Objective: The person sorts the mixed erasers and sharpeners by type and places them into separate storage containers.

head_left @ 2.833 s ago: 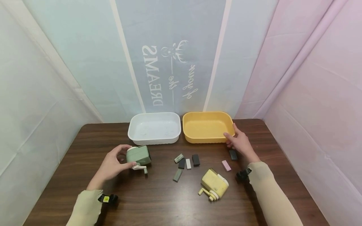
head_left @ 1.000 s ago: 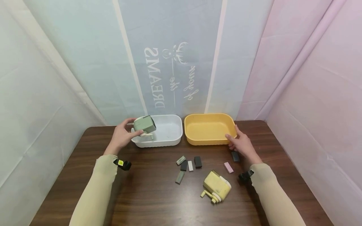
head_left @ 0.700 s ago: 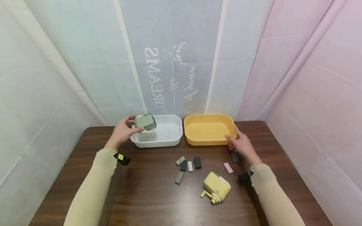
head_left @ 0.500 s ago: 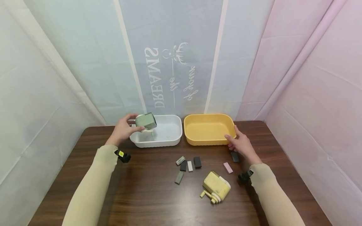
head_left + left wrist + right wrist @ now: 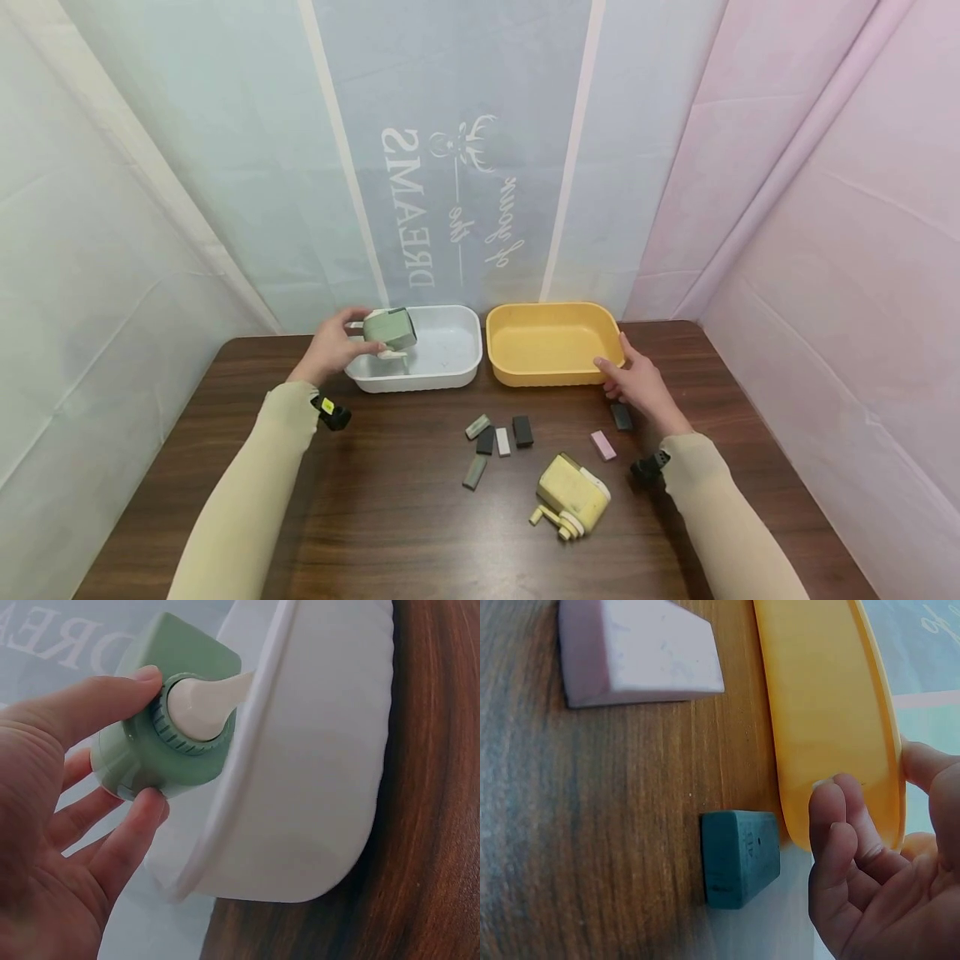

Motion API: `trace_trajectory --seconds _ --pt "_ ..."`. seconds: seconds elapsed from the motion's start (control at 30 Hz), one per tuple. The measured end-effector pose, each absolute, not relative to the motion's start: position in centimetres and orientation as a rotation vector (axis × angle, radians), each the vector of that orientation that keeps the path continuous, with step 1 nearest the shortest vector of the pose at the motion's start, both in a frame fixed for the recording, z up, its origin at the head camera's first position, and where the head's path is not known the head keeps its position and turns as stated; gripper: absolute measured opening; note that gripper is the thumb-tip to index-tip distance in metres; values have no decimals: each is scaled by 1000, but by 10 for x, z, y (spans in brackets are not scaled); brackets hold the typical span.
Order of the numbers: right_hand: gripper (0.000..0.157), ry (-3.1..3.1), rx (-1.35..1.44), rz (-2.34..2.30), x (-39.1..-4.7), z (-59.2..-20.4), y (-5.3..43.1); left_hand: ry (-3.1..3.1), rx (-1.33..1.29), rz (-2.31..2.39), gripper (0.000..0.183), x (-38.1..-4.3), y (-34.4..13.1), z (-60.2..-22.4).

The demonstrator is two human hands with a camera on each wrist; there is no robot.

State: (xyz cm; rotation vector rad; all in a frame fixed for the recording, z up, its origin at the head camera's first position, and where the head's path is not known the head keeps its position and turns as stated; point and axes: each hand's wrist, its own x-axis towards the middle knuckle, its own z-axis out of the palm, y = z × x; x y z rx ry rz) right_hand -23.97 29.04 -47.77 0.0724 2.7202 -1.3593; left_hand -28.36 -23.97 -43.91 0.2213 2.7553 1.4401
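Left grip point(image 5: 328, 347) curled round green sharpener point(image 5: 390, 330), over white tray point(image 5: 448, 348), right grip point(image 5: 637, 382) holding yellow tray point(image 5: 551, 346)

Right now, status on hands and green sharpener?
Left hand gripping green sharpener at left end of white tray. Right hand on corner of yellow tray. No obstruction apparent.

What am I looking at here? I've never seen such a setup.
No machine: just a person's two bare hands. The wide picture comes from a camera on the head; the close ones from a black camera on each wrist. The left hand has its fingers around a green plastic box with a cream crank, perhaps a pencil sharpener, at the white rectangular plastic tray. The right hand holds a corner of the yellow rectangular plastic tray. On the brown wood-grain table lie a pale-yellow plastic crank box and seven small rectangular blocks, pink, white and dark.
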Motion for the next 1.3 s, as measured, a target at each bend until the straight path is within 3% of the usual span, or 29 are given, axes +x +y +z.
trace_trajectory --seconds 0.9,1.3 --pt "94 2706 117 -1324 -239 -473 288 2715 404 899 72 -300 -223 -441" --pt "96 2705 95 -1316 -239 -470 290 2731 489 961 72 -293 -228 -434"
